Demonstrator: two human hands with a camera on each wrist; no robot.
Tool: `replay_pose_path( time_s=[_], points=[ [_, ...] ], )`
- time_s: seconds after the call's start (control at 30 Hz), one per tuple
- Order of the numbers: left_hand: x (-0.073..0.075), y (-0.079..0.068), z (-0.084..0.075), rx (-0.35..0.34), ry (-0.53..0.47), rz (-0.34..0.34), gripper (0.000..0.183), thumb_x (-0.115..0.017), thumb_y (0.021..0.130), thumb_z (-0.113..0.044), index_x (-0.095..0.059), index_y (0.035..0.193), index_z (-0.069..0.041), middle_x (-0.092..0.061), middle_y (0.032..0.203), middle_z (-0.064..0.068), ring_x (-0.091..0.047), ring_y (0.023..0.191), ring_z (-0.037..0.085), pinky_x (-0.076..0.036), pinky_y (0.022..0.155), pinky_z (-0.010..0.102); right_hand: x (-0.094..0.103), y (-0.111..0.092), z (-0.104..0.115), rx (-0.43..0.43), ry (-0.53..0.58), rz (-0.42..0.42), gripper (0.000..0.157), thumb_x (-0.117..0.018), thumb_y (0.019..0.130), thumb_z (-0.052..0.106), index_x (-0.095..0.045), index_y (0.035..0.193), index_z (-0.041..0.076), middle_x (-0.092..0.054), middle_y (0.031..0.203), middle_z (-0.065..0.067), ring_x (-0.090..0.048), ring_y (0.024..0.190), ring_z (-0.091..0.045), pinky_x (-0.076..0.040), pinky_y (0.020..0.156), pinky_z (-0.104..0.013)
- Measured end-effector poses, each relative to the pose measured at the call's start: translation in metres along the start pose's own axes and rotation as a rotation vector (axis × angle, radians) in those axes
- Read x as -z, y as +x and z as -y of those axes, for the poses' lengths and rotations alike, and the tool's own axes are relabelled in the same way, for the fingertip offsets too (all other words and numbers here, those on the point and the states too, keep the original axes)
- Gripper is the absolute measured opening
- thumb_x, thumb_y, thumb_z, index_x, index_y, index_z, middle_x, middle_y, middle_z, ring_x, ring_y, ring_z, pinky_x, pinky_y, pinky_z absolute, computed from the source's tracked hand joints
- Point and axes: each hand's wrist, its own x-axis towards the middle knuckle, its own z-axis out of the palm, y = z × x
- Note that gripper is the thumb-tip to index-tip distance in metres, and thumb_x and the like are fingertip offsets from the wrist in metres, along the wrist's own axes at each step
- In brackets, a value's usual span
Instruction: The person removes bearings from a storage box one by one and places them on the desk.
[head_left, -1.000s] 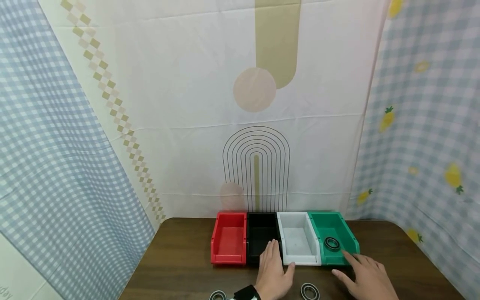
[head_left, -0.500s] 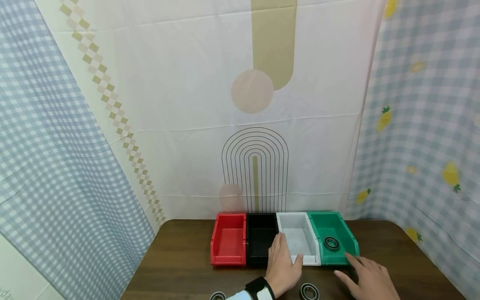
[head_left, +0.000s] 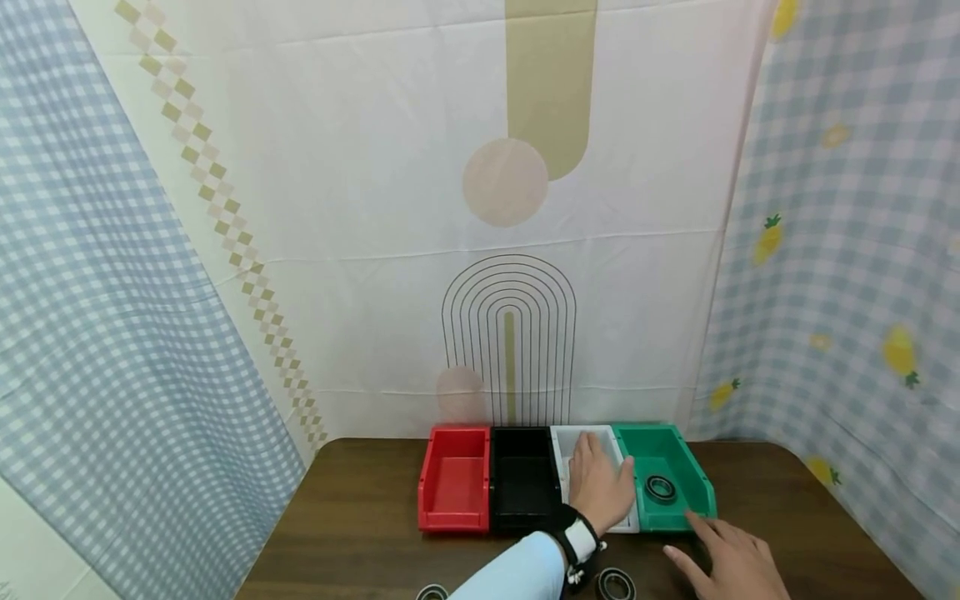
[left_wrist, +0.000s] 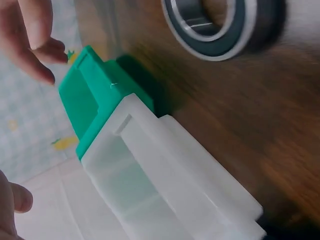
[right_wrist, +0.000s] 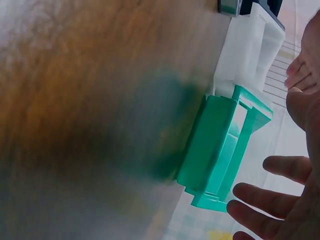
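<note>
Four-in-a-row bins aside, the white bin (head_left: 625, 522) has my left hand (head_left: 602, 487) over it, fingers extended toward its back and thumb apart. My right hand (head_left: 737, 562) is spread, its index fingertip right at the front corner of the green bin (head_left: 678, 521). A ball bearing (head_left: 649, 492) lies inside that green bin. Below the left wrist, a second bearing (head_left: 602, 584) lies on the table; in the left wrist view a large bearing (left_wrist: 246, 27) shows close up. A third bearing (head_left: 432, 592) is cut off by the bottom edge. Neither hand holds anything visible.
A red bin (head_left: 453, 521) and a black bin (head_left: 522, 483) stand left of the white one, side by side on the brown wooden table (head_left: 360, 508). A patterned cloth (head_left: 375, 333) hangs behind, with checked curtains (head_left: 150, 292) at the sides.
My left hand has moved right, from the front of the black bin to over the white bin, its forearm now showing. The right hand has barely moved. The bearings remain in place.
</note>
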Motion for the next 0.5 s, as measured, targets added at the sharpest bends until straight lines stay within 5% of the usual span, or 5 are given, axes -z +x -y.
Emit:
replay_pose_path(
  time_s=[0.37, 0.5],
  points=[
    [-0.043, 0.031, -0.032, 0.258, -0.014, 0.071, 0.076, -0.062, 0.106, -0.039, -0.037, 0.157, 0.013, -0.039, 0.164, 0.032, -0.037, 0.157, 0.045, -0.041, 0.123, 0.056, 0.001, -0.001, 0.006, -0.029, 0.003, -0.003, 0.090, -0.059, 0.097, 0.075, -0.062, 0.146, 0.000, -0.070, 0.132, -0.029, -0.067, 0.116, -0.052, -0.046, 0.093, -0.076],
    [-0.054, 0.035, -0.039, 0.302, 0.002, 0.059, 0.073, -0.062, 0.107, -0.035, -0.038, 0.155, 0.015, -0.042, 0.161, 0.034, -0.040, 0.154, 0.047, -0.042, 0.123, 0.056, 0.004, -0.001, 0.013, -0.022, 0.019, -0.019, 0.087, -0.060, 0.098, 0.073, -0.062, 0.146, -0.001, -0.071, 0.132, -0.029, -0.068, 0.115, -0.051, -0.047, 0.093, -0.076]
  ],
)
